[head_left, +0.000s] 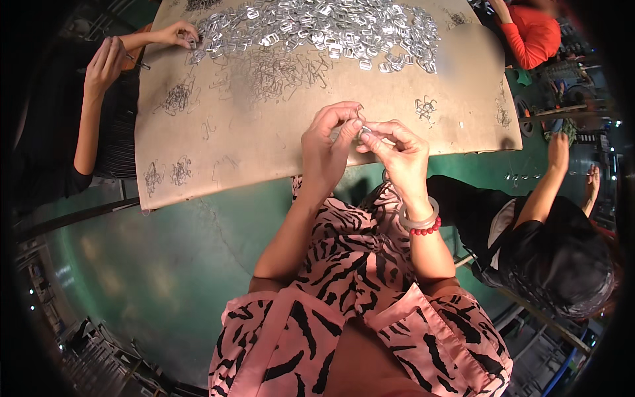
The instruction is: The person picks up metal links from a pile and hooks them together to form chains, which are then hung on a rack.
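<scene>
Both my hands meet just above the near edge of the table [264, 162]. My left hand [327, 145] is closed in a pinch, and a thin wire hook [360, 108] shows at its index fingertip. Close against it, my right hand [401, 151] pinches a small silver buckle [364, 132], mostly hidden by the fingertips. A large heap of flat silver buckles [317, 30] lies at the far side. In front of it spreads a loose pile of thin wire hooks [274, 74]. A smaller cluster of hooks [424, 109] lies right of my hands.
More hook piles lie at the left, one by the near corner [180, 171] and one farther back [177, 98]. At the left edge a person's hand [178, 34] reaches onto the table. A person in red [531, 36] is at the far right; another in black [555, 251] sits right.
</scene>
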The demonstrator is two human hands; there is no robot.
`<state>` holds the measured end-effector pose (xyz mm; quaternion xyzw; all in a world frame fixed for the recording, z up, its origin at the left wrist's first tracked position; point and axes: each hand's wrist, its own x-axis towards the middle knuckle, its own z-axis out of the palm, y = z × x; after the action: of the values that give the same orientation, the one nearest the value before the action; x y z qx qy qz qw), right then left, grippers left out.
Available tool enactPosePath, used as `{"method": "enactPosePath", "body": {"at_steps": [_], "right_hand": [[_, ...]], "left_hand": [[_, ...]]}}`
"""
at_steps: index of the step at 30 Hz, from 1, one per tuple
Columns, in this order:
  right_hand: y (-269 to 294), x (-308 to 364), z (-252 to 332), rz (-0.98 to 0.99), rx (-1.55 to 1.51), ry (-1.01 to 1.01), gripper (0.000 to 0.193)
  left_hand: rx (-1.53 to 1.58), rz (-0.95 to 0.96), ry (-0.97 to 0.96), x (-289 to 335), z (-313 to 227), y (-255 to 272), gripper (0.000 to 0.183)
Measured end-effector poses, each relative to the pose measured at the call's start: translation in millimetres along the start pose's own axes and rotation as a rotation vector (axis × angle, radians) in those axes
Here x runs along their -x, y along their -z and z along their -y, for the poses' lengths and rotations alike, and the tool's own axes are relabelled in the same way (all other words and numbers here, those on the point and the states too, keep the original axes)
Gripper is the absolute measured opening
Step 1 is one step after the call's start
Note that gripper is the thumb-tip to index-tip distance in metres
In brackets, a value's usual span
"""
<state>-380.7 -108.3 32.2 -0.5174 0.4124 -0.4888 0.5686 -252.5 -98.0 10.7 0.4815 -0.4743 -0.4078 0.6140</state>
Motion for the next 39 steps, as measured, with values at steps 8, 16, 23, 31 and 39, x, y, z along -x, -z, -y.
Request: {"method": "enactPosePath", "body": {"at_steps": [8, 16, 23, 31, 39], "right_hand": [[67, -67, 4, 0.084, 0.279, -0.063, 0.03], [104, -198, -112, 0.099, 1.213, 0.432, 0.039], [64, -154, -61, 0.204, 1.24, 0.273, 0.02], [36, -6, 13, 0.014, 0.144, -0.015, 0.015], [41, 18, 13, -0.124, 0.023, 0.027, 0.015]], "left_hand": [[0.046, 0.096, 0.139, 3, -5, 10, 0.012], [0.07, 0.119, 0.146, 23, 1, 7, 0.009], [-0.027, 0.111, 0.139, 18, -3, 20, 0.01], [-0.255, 0.166, -0.004, 21, 1, -13, 0.018], [-0.32, 0.239, -0.157, 33, -8, -14, 0.017]]}}
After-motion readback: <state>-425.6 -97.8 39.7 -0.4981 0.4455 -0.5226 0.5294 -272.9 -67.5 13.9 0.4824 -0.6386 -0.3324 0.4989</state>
